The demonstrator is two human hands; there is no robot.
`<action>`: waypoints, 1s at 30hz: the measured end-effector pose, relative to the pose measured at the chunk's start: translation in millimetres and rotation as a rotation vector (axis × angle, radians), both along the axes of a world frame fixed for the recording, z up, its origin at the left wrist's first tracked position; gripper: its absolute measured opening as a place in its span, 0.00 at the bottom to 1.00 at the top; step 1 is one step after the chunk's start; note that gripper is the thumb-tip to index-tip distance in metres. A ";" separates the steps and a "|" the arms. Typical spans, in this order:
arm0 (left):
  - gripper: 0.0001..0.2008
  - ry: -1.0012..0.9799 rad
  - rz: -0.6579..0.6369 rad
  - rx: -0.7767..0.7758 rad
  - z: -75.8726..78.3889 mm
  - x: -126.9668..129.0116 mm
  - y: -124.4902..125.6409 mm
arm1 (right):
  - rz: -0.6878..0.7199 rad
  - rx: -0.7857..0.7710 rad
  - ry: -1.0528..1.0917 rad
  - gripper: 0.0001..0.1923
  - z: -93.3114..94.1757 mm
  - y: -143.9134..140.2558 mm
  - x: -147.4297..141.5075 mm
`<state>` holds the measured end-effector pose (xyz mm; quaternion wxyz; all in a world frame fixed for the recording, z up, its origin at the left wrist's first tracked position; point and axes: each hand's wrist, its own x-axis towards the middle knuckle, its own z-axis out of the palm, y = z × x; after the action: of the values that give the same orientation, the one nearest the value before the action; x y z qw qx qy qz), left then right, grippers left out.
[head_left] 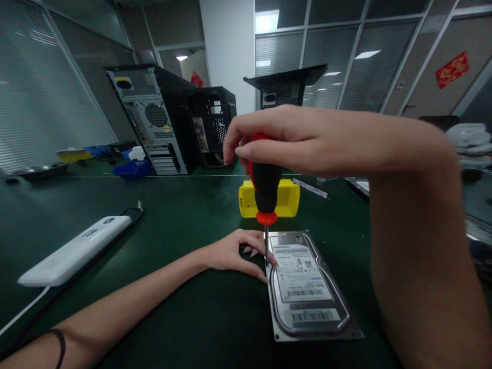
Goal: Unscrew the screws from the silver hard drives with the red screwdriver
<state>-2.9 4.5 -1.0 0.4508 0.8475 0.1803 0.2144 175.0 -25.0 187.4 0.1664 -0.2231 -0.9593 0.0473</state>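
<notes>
A silver hard drive (307,297) with a white printed label lies flat on the dark green table. My left hand (240,253) is at its left edge, the index finger resting on the top face and the thumb against the side, gripping it. From above, my right hand (280,136) wraps its fingers round the top of a red and black screwdriver (266,187). The screwdriver stands upright, its thin metal shaft pointing down at the drive's left edge beside my left fingertips. Whether the tip sits in a screw cannot be made out.
Just behind the drive sits a yellow plastic bin (288,197). A white power strip (77,251) with a cable lies at left. Black computer cases (169,113) stand at the back, near a blue bin (132,169). A metal strip (311,188) lies right of the yellow bin.
</notes>
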 end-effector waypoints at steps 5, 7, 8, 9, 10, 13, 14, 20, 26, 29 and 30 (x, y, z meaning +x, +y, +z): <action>0.16 0.000 0.004 -0.013 -1.0 -0.5 0.0 | 0.015 -0.066 0.045 0.14 1.4 -0.9 3.2; 0.16 0.010 0.013 -0.016 -0.8 -0.7 -0.6 | -0.001 -0.031 0.043 0.17 0.3 -0.3 0.2; 0.16 0.018 0.020 -0.014 -0.6 -0.8 -0.9 | -0.009 -0.016 0.038 0.18 -0.5 -0.1 -1.5; 0.16 0.027 0.026 -0.011 -0.4 -0.8 -1.0 | -0.020 -0.004 0.036 0.18 -1.3 0.0 -2.9; 0.16 0.035 0.031 -0.008 -0.2 -0.8 -1.0 | -0.033 0.004 0.040 0.18 -2.1 -0.1 -3.7; 0.16 0.044 0.038 0.005 -0.2 -0.7 -0.6 | -0.094 -0.001 0.072 0.17 -3.8 -1.5 -3.0; 0.16 0.044 0.039 0.008 -0.3 -0.7 -0.5 | -0.113 -0.008 0.084 0.16 -4.1 -2.1 -2.0; 0.15 0.027 0.022 -0.007 0.1 -0.3 -1.1 | -0.092 -0.068 0.085 0.17 -2.5 -5.5 3.2; 0.16 0.074 0.045 0.015 2.8 -0.3 -1.5 | -0.012 -0.093 0.016 0.15 -0.2 -1.8 6.3; 0.17 0.085 0.051 0.007 4.8 0.0 -2.2 | 0.001 -0.042 -0.019 0.18 0.0 2.2 4.5; 0.16 0.088 0.051 0.001 5.5 0.2 -2.5 | 0.000 -0.023 -0.031 0.19 -0.1 3.3 3.5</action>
<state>-2.7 2.1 4.5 0.4364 0.8516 0.2212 0.1883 178.5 -21.8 187.3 0.1490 -0.2256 -0.9612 0.0550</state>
